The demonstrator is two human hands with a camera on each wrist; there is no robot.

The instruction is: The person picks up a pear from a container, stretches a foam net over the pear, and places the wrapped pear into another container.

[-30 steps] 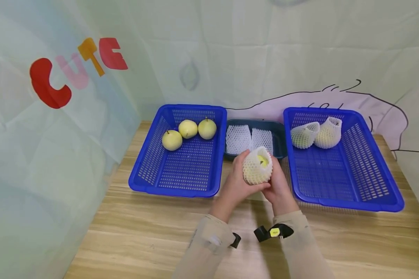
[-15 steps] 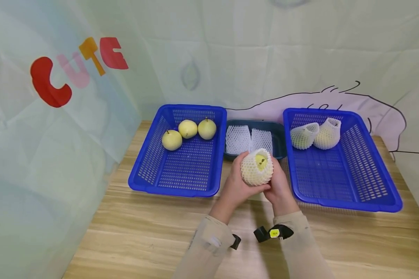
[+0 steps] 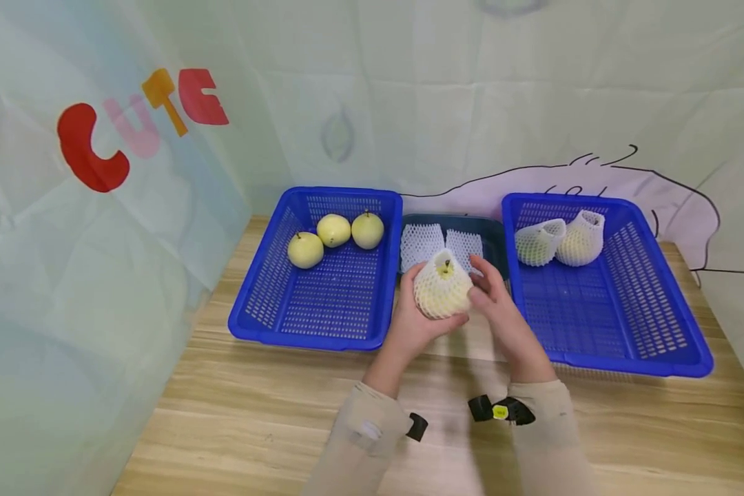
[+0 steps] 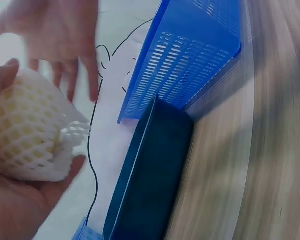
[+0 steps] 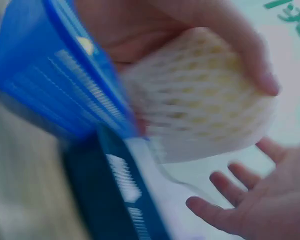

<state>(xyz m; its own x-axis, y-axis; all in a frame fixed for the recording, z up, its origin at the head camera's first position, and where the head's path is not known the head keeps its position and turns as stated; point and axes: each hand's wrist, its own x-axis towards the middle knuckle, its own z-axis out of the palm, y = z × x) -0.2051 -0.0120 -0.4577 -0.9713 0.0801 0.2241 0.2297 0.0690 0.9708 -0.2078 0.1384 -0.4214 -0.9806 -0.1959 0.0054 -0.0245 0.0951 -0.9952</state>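
Observation:
My left hand [image 3: 408,325] grips a yellow-green pear in a white foam net sleeve [image 3: 440,295], above the front of the dark green tray [image 3: 494,238]. The pear's stem shows through the sleeve's opening at the top. Beside it, my right hand [image 3: 510,318] has loosely spread fingers and holds nothing; in the right wrist view a small gap shows between those fingers [image 5: 230,187] and the sleeve. Two flat foam net sleeves [image 3: 421,244] lie in the tray, partly hidden behind the held pear.
In the left blue basket [image 3: 322,337] sit three bare pears [image 3: 306,250]. Two pears in foam nets [image 3: 580,240] lie at the back of the right blue basket [image 3: 632,365]. Both baskets flank the tray on a wooden table [image 3: 235,413], with a printed cloth [image 3: 372,103] behind.
My right hand has let go of the netted pear and drawn away to the right. The left hand has shifted slightly left and up with the pear, whose net opening now points more upward.

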